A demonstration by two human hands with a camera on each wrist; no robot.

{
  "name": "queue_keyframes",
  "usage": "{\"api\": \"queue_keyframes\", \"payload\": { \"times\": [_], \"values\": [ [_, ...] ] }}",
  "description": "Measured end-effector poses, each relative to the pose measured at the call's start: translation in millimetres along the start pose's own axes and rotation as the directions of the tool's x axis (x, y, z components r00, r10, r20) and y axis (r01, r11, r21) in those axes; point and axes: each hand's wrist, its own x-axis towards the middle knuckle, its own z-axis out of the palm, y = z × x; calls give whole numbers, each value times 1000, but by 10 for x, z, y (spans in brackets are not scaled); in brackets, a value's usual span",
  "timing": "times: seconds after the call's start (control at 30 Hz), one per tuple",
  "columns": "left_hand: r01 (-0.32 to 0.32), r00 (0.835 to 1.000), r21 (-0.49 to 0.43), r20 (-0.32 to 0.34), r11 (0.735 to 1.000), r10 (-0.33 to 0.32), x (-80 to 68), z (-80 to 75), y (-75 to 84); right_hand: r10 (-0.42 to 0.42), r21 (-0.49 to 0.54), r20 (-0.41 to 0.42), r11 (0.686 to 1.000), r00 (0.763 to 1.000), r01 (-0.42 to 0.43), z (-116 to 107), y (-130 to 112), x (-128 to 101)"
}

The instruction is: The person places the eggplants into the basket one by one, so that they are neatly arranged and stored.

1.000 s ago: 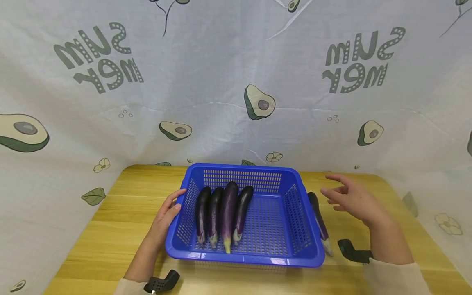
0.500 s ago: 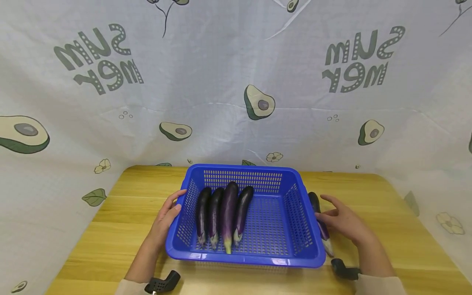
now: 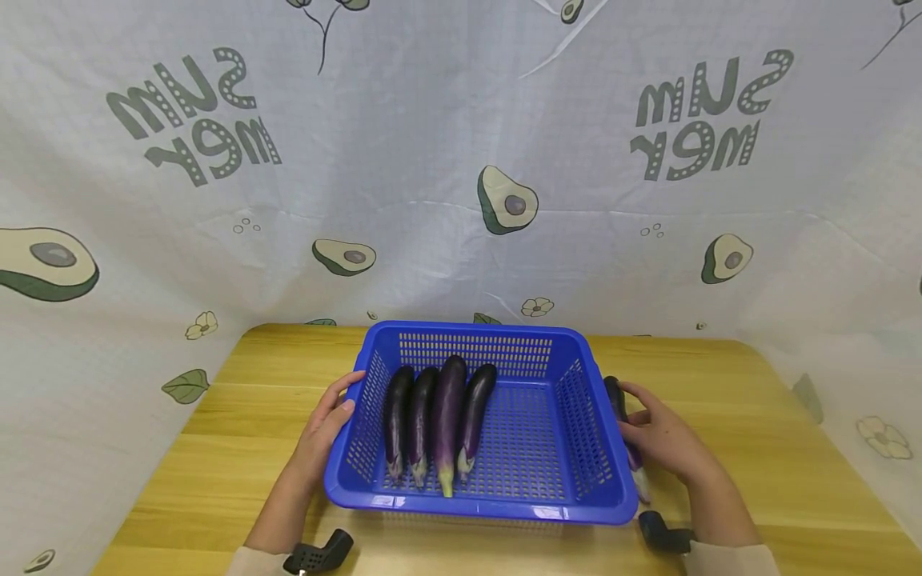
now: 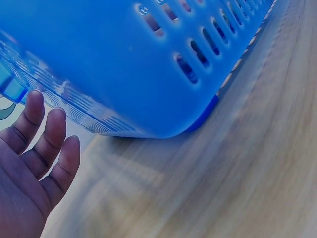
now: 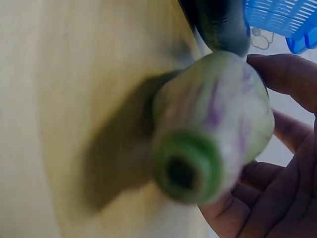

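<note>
A blue plastic basket (image 3: 475, 506) stands mid-table with several dark purple eggplants (image 3: 448, 416) lying side by side in its left half. My left hand (image 3: 326, 424) rests against the basket's left wall with straight fingers; the left wrist view shows those fingers (image 4: 34, 168) beside the blue wall (image 4: 124, 64). One more eggplant (image 3: 615, 396) lies on the table just right of the basket. My right hand (image 3: 659, 436) lies over it with fingers wrapped round its middle. In the right wrist view its pale, green-capped stem end (image 5: 213, 129) fills the frame, thumb and fingers (image 5: 285, 198) around it.
The wooden table (image 3: 756, 416) ends close behind the basket at a cloth backdrop (image 3: 461, 160) printed with avocados. Black wrist mounts (image 3: 320, 552) (image 3: 663, 532) sit near the front edge. Bare wood lies left and right of the basket.
My right hand came down from above the right side of the table and moved left onto the eggplant beside the basket, closing round it. The left hand and basket stayed put.
</note>
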Motion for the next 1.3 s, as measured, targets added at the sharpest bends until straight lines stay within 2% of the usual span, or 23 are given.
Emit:
{"api": "queue_keyframes", "payload": {
  "times": [0.2,0.43,0.57,0.67,0.77,0.97,1.3],
  "values": [
    [-1,1000,-11,-5,1000,1,-1,2,4,-10,-10,-14,1000,1000,10,-39,-6,-13],
    [-4,1000,-8,-3,1000,4,3,-6,1,-57,147,-50,987,997,64,-168,-41,-56],
    [-10,1000,-2,-3,1000,10,5,-10,0,-94,97,-96,990,991,103,-290,-141,-107],
    [-12,1000,-1,-8,1000,12,5,-10,1,-124,70,-106,989,987,132,-373,-241,-142],
    [-11,1000,2,-12,1000,11,3,-7,6,-136,94,-95,985,986,145,-442,-363,-173],
    [-4,1000,-4,-14,1000,4,2,-5,2,-136,73,-81,987,987,142,-500,-698,-220],
    [-8,1000,-7,-4,1000,8,7,-11,-18,-176,69,-29,982,984,177,-338,-1204,-147]
  ]
}}
